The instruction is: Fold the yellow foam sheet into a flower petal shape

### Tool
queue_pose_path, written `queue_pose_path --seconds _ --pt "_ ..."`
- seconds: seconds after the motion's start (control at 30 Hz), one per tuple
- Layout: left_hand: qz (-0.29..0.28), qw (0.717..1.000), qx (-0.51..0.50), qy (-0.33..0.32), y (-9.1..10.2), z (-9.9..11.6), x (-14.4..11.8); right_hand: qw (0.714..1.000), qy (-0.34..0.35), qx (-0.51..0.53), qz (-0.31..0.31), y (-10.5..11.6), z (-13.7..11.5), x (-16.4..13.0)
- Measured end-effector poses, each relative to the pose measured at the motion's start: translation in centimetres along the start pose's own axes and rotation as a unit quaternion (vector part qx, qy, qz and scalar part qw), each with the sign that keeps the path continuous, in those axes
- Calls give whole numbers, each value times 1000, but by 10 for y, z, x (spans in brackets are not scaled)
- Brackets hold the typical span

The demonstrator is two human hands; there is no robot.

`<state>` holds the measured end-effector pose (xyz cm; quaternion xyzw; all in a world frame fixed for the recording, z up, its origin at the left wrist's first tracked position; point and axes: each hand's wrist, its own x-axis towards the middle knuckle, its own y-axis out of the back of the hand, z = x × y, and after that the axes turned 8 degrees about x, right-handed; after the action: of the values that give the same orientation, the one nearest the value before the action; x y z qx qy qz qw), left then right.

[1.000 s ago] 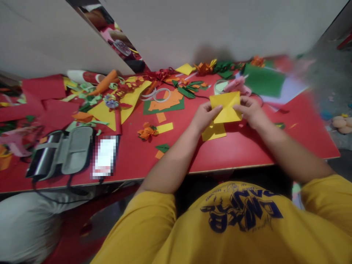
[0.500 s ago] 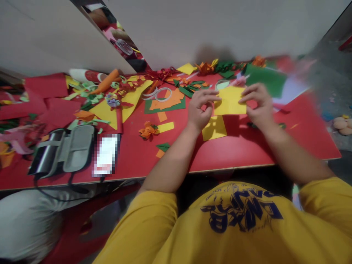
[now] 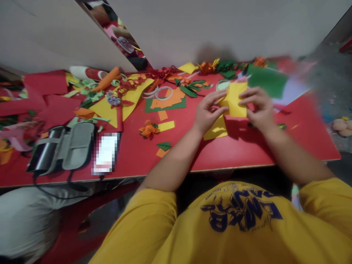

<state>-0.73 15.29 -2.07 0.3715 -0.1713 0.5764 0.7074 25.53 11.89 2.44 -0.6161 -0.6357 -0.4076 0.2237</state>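
I hold a yellow sheet of paper (image 3: 235,99) between both hands, lifted a little above the red table (image 3: 247,146). My left hand (image 3: 207,112) pinches its left edge, and my right hand (image 3: 257,106) grips its right edge. The sheet looks folded or bent upright. A second yellow paper piece (image 3: 216,130) lies flat on the table just below my hands.
Paper scraps in green, orange, yellow and red litter the table's far side. A green sheet (image 3: 265,80) lies at the back right, a roll of tape (image 3: 221,85) behind the held paper. An open grey case (image 3: 64,146) and a phone (image 3: 106,153) sit at the left front.
The yellow sheet went from flat and wide between my hands to narrower and more upright. Both hands moved closer together and stayed above the table.
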Motion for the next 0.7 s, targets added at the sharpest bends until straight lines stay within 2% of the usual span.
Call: queue_pose_path --seconds 0.13,0.2,0.3,0.43,0.7 --pt "51 997 60 10 11 3 4 998 -23 53 -10 1 5 2" --pt "50 994 92 4 14 10 6 998 -25 57 -8 0 6 2" --pt "43 992 122 -12 15 22 6 999 -44 -13 -25 -2 4 2" --pt "36 989 144 0 15 33 6 994 -64 -74 -54 0 2 3" --pt "22 986 167 8 19 32 6 991 -85 -79 -73 0 9 1"
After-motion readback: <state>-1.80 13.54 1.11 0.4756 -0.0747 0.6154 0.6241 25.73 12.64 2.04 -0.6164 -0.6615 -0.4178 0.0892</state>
